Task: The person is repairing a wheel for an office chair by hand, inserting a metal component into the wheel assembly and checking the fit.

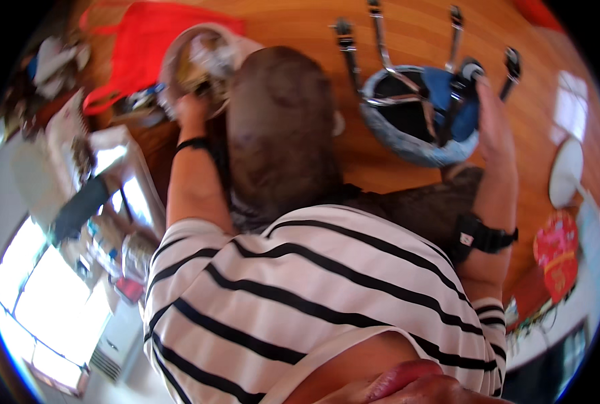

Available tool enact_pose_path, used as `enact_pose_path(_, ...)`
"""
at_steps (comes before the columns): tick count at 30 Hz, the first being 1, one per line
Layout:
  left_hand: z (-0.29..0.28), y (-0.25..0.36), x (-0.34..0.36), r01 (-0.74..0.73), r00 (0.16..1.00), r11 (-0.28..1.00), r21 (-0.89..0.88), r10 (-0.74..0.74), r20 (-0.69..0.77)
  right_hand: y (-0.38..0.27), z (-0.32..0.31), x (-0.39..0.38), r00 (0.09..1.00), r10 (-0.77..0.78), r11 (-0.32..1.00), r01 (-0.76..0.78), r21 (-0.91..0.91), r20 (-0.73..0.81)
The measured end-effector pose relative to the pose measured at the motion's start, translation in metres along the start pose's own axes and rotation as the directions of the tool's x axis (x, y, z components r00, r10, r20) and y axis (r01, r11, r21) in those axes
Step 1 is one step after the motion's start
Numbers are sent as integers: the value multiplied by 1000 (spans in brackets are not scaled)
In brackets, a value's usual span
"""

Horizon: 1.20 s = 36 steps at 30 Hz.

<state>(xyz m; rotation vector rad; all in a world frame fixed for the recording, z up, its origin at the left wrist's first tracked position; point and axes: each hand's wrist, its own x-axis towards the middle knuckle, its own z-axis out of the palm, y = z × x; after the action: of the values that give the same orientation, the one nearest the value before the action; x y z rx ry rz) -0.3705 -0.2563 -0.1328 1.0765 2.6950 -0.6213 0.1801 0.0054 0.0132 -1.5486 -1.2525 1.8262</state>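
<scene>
At the right, a small wheeled stool lies upside down, with a blue denim-like seat cover (414,156) and metal legs pointing upward. Black casters tip its legs. My right hand (491,114) is closed around the caster end of its nearest leg (459,94); the fingers are partly hidden. Over on the left, my left hand (193,110) is at the lower rim of a pale pinkish bin (170,74) and looks closed on it, though its fingertips are hard to see. Inside the bin lie clear plastic (212,50) and other scraps.
A red bag (138,50) lies on the wooden floor (283,23) behind the bin. My bent leg (281,128) stands between bin and stool. Cluttered items (104,222) fill the left side. A white round-based object (567,172) and a red patterned item (557,256) are at far right.
</scene>
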Motion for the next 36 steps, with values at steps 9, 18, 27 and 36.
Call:
enact_pose_path(9,-84,19,-39,79,986,988,-133,-58,154,-12,13,-9,982,-173,975,181,-127,70)
enact_pose_path(18,-282,183,-121,-483,863,305,-821,322,-388,-6,16,-6,952,-306,894,279,-350,-24)
enact_pose_path(27,-249,356,-184,220,703,-206,-954,711,8,-19,16,-10,927,-372,815,298,-498,-55)
enact_pose_path(36,-222,363,-167,71,635,-287,-955,752,-178,-8,16,-5,930,-365,857,314,-408,-51)
